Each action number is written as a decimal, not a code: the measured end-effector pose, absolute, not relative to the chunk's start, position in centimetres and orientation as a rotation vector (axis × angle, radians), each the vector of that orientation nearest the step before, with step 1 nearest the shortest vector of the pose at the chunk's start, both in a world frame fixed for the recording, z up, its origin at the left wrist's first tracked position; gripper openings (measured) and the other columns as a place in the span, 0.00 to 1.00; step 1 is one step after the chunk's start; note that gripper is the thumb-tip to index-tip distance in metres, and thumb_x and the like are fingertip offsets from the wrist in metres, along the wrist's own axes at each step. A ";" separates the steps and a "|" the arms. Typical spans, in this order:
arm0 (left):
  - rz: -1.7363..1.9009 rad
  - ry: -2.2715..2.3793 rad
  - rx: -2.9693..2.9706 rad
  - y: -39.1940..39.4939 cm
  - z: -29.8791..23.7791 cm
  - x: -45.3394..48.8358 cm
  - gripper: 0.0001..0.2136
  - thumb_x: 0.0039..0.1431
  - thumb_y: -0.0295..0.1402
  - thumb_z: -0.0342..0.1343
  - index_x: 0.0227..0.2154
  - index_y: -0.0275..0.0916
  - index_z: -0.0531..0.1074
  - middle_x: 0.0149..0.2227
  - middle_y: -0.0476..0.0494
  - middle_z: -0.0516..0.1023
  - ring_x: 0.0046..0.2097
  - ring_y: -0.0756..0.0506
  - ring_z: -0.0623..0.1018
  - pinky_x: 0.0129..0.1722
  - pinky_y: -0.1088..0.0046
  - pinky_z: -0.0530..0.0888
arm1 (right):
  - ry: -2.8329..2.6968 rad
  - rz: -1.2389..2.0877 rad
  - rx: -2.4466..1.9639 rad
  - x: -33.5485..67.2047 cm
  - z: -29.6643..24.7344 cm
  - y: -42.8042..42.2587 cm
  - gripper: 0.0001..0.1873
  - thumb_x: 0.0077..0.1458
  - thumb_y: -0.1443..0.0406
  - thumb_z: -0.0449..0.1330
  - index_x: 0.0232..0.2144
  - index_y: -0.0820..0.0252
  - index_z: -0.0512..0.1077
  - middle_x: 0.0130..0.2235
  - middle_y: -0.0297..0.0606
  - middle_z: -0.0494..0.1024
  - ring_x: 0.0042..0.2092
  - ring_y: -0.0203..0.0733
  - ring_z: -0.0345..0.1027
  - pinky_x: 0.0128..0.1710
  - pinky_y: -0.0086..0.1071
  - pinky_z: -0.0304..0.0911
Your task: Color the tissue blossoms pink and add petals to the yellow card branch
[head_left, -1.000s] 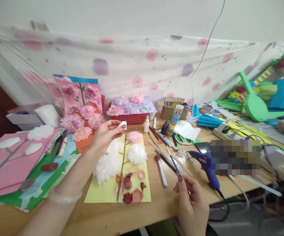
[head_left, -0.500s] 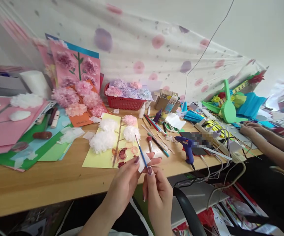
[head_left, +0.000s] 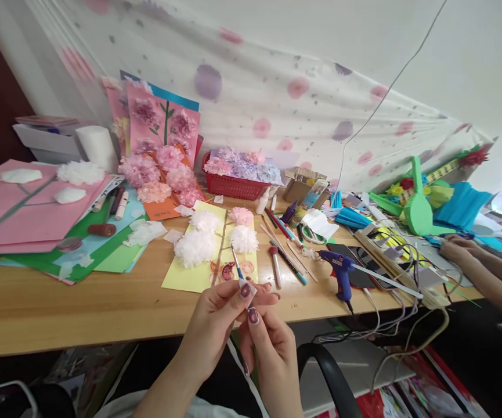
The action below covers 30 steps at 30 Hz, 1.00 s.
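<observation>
My left hand (head_left: 222, 310) and my right hand (head_left: 268, 342) meet just in front of the table's near edge. Between their pinched fingertips is a small piece of white tissue paper (head_left: 251, 288). My right hand also grips a thin blue paintbrush (head_left: 236, 268), which points up and away. Beyond the hands, a yellow card (head_left: 190, 273) lies on the wooden table (head_left: 80, 302). It carries white and pink tissue flowers (head_left: 196, 247), a painted brown stem and reddish glue rings.
A blue glue gun (head_left: 342, 270) stands to the right with its cord hanging. Brushes and pens (head_left: 283, 247), a red basket (head_left: 231, 186) of tissue flowers and pink flower cards (head_left: 163, 139) lie behind. Another person's hands (head_left: 459, 249) work at the far right. A black chair arm (head_left: 333, 377) sits below.
My left hand came back from over the yellow card with the tissue piece and joined my right hand, which brought the brush in. The view pulled back from the table.
</observation>
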<state>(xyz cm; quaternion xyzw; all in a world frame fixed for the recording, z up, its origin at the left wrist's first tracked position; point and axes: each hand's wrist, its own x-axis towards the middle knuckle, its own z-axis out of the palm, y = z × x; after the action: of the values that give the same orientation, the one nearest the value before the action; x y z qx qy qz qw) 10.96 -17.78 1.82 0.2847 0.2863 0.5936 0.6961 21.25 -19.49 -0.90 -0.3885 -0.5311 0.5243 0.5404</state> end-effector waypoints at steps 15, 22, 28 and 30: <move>1.564 0.806 0.644 -16.7 2.3 9.5 0.11 0.51 0.44 0.65 0.26 0.42 0.83 0.31 0.45 0.83 0.42 0.43 0.78 0.46 0.69 0.70 | -1.364 0.847 -1.024 20.9 -1.4 -20.0 0.07 0.59 0.63 0.61 0.31 0.60 0.76 0.16 0.28 0.68 0.17 0.30 0.59 0.17 0.24 0.53; 1.580 0.703 0.808 -16.1 2.7 8.3 0.11 0.55 0.41 0.62 0.25 0.40 0.82 0.33 0.42 0.82 0.42 0.42 0.78 0.47 0.67 0.70 | -1.031 1.730 -0.864 20.6 0.1 -19.4 0.19 0.58 0.51 0.59 0.27 0.61 0.70 0.10 0.19 0.51 0.13 0.23 0.35 0.15 0.23 0.33; 1.597 0.524 0.711 -15.8 2.4 7.7 0.08 0.55 0.37 0.63 0.25 0.39 0.81 0.31 0.44 0.80 0.40 0.45 0.78 0.46 0.69 0.72 | -0.675 2.331 -0.436 21.1 0.1 -18.3 0.13 0.54 0.58 0.63 0.25 0.57 0.64 0.08 0.14 0.43 0.11 0.25 0.28 0.13 0.21 0.39; 1.614 0.513 0.686 -15.6 2.4 7.6 0.07 0.54 0.36 0.64 0.25 0.39 0.81 0.31 0.45 0.80 0.38 0.46 0.78 0.47 0.69 0.71 | -0.601 2.425 -0.371 21.2 0.2 -18.2 0.14 0.53 0.59 0.63 0.24 0.56 0.63 0.07 0.13 0.42 0.11 0.25 0.26 0.12 0.21 0.37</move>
<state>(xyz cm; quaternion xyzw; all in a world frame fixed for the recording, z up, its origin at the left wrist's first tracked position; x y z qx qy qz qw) 7.59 -15.65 2.39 0.2972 0.2223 0.6995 0.6107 21.19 -18.24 0.22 -0.1400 -0.2269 0.9150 0.3029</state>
